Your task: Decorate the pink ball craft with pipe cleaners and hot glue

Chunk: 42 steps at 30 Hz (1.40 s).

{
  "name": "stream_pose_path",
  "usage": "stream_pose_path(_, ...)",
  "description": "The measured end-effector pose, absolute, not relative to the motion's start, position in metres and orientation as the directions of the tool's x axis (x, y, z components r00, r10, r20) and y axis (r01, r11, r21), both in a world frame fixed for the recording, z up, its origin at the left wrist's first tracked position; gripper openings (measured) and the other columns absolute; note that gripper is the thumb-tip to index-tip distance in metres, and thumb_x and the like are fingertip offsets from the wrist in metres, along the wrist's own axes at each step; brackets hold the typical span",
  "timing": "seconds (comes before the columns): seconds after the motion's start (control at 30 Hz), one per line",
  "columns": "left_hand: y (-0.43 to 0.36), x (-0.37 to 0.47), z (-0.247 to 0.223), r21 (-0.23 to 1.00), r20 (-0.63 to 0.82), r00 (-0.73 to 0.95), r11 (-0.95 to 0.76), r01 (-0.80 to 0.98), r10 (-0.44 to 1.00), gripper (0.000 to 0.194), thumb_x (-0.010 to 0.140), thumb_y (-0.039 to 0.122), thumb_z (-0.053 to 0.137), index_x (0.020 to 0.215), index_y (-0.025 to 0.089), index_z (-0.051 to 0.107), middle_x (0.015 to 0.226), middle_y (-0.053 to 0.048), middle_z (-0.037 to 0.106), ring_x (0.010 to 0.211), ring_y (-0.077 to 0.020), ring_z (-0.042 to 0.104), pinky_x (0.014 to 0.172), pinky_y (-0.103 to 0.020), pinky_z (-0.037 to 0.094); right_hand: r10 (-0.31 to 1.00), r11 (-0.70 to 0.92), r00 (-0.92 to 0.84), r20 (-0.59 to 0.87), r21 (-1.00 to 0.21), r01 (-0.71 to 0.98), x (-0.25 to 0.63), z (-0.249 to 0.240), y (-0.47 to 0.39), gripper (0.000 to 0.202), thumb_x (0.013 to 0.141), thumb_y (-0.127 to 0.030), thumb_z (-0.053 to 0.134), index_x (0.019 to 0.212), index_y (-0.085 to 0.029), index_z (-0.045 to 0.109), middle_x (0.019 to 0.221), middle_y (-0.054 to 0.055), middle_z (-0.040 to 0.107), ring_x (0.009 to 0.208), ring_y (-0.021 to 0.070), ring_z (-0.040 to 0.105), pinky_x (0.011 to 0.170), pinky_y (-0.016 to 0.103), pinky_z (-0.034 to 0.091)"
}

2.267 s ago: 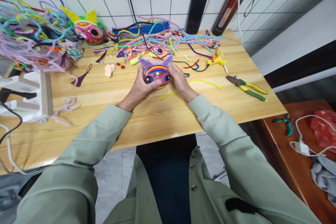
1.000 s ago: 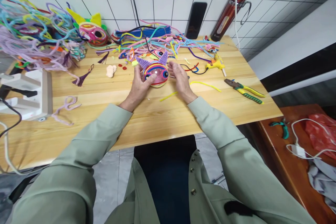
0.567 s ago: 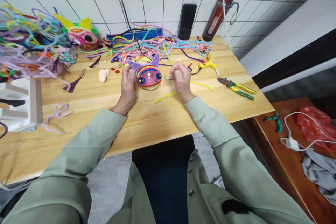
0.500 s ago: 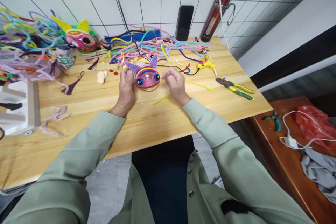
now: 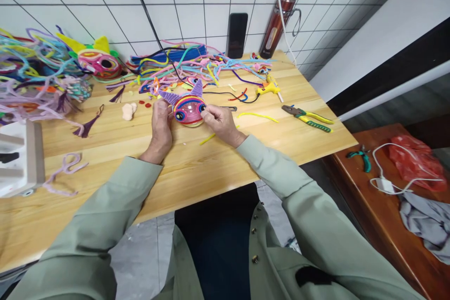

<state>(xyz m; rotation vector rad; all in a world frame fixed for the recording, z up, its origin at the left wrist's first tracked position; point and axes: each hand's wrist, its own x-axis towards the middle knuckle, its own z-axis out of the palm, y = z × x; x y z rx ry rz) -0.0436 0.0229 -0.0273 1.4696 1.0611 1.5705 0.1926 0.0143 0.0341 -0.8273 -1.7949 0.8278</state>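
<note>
A pipe-cleaner animal head [image 5: 190, 113] with purple pointed ears, striped bands and two round dark-centred eyes is held just over the wooden table. My left hand [image 5: 162, 129] is closed around its left side, with the fingers partly hidden behind it. At the other side, my right hand [image 5: 222, 124] is closed in a pinch, thumb and finger touching the rim of the right eye. Anything small between those fingertips is hidden. A yellow pipe cleaner [image 5: 258, 116] lies beyond the right hand, and a dark slotted metal piece [image 5: 231, 108] shows just behind it.
Pliers [image 5: 307, 118] and a yellow glue gun [image 5: 269, 88] lie at the right. Along the wall are heaped pipe cleaners [image 5: 183, 63], a phone [image 5: 238, 35], a flask [image 5: 277, 26] and another animal head [image 5: 100, 63]. A white power strip [image 5: 35, 159] sits at left.
My right hand has moved in from beside the animal head, and its fingertips now touch the right eye. My left hand keeps its hold. The whole view has shifted slightly.
</note>
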Motion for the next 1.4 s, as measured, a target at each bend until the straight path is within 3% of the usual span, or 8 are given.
stream_pose_path(0.07, 0.018, -0.034, -0.019, 0.937, 0.322, -0.227, -0.344, -0.066, 0.919, 0.070, 0.110, 0.089, 0.055, 0.143, 0.030, 0.069, 0.153, -0.006, 0.077, 0.136, -0.0283, 0.077, 0.109, -0.043, 0.062, 0.799, 0.572, -0.339, 0.496, -0.801, 0.178, 0.191, 0.035, 0.010, 0.055, 0.108, -0.060, 0.057, 0.071, -0.029, 0.032, 0.067, -0.006, 0.030, 0.066, 0.0135, 0.036, 0.068, 0.032, 0.034)
stream_pose_path(0.17, 0.012, -0.021, -0.007, 0.941, 0.281, -0.266, -0.319, -0.111, 0.922, 0.071, 0.105, 0.092, 0.060, 0.133, 0.029, 0.073, 0.149, -0.008, 0.080, 0.132, -0.0287, 0.079, 0.108, -0.042, 0.064, 0.752, 0.616, -0.402, 0.523, -0.774, 0.145, 0.187, 0.039, 0.000, 0.057, 0.110, -0.058, 0.055, 0.069, -0.029, 0.028, 0.065, -0.007, 0.026, 0.063, 0.0125, 0.031, 0.065, 0.032, 0.030)
stream_pose_path(0.37, 0.009, -0.018, -0.002, 0.940, 0.300, -0.262, -0.331, -0.086, 0.917, 0.072, 0.106, 0.094, 0.055, 0.130, 0.028, 0.072, 0.145, -0.010, 0.080, 0.138, -0.0293, 0.079, 0.110, -0.040, 0.064, 0.660, 0.681, -0.488, 0.571, -0.729, 0.067, 0.176, 0.043, -0.018, 0.052, 0.107, -0.045, 0.054, 0.066, -0.029, 0.026, 0.060, -0.008, 0.025, 0.057, 0.0103, 0.030, 0.061, 0.032, 0.028)
stream_pose_path(0.93, 0.015, -0.023, -0.014, 0.945, 0.212, -0.338, -0.281, -0.169, 0.917, 0.071, 0.095, 0.097, 0.070, 0.117, 0.029, 0.075, 0.128, -0.006, 0.083, 0.120, -0.0262, 0.081, 0.104, -0.039, 0.066, 0.676, 0.620, -0.602, 0.425, -0.769, 0.153, 0.176, 0.033, -0.020, 0.053, 0.109, -0.048, 0.054, 0.066, -0.028, 0.030, 0.061, -0.008, 0.028, 0.060, 0.0108, 0.031, 0.060, 0.030, 0.026)
stream_pose_path(1.07, 0.015, -0.023, -0.019, 0.941, 0.248, -0.332, -0.308, -0.142, 0.910, 0.066, 0.104, 0.091, 0.064, 0.122, 0.029, 0.074, 0.134, -0.007, 0.082, 0.120, -0.0257, 0.081, 0.103, -0.040, 0.066, 0.680, 0.617, -0.596, 0.427, -0.773, 0.148, 0.176, 0.031, -0.020, 0.055, 0.109, -0.049, 0.055, 0.066, -0.028, 0.029, 0.061, -0.008, 0.028, 0.060, 0.0107, 0.032, 0.061, 0.030, 0.026)
stream_pose_path(1.2, 0.017, -0.029, -0.019, 0.925, 0.303, -0.447, -0.373, -0.076, 0.842, 0.067, 0.110, 0.088, 0.056, 0.131, 0.027, 0.071, 0.139, -0.009, 0.078, 0.122, -0.0253, 0.076, 0.117, -0.048, 0.059, 0.684, 0.612, -0.604, 0.410, -0.773, 0.168, 0.177, 0.030, -0.018, 0.055, 0.111, -0.049, 0.055, 0.065, -0.028, 0.033, 0.061, -0.008, 0.030, 0.061, 0.0109, 0.033, 0.062, 0.031, 0.027)
stream_pose_path(1.3, 0.017, -0.039, 0.003, 0.896, 0.373, -0.562, -0.444, 0.012, 0.738, 0.067, 0.105, 0.090, 0.063, 0.132, 0.029, 0.070, 0.146, -0.007, 0.073, 0.135, -0.0290, 0.069, 0.130, -0.051, 0.050, 0.700, 0.609, -0.597, 0.393, -0.764, 0.211, 0.178, 0.031, -0.015, 0.056, 0.111, -0.047, 0.058, 0.065, -0.028, 0.032, 0.061, -0.008, 0.030, 0.062, 0.0113, 0.035, 0.062, 0.031, 0.026)
stream_pose_path(1.4, 0.003, -0.039, 0.047, 0.808, 0.553, -0.621, -0.541, 0.234, 0.556, 0.071, 0.106, 0.088, 0.061, 0.138, 0.026, 0.069, 0.145, -0.010, 0.073, 0.140, -0.0329, 0.067, 0.131, -0.054, 0.048, 0.708, 0.629, -0.587, 0.393, -0.729, 0.271, 0.176, 0.036, -0.012, 0.057, 0.111, -0.039, 0.061, 0.064, -0.028, 0.029, 0.060, -0.008, 0.031, 0.061, 0.0108, 0.037, 0.062, 0.031, 0.026)
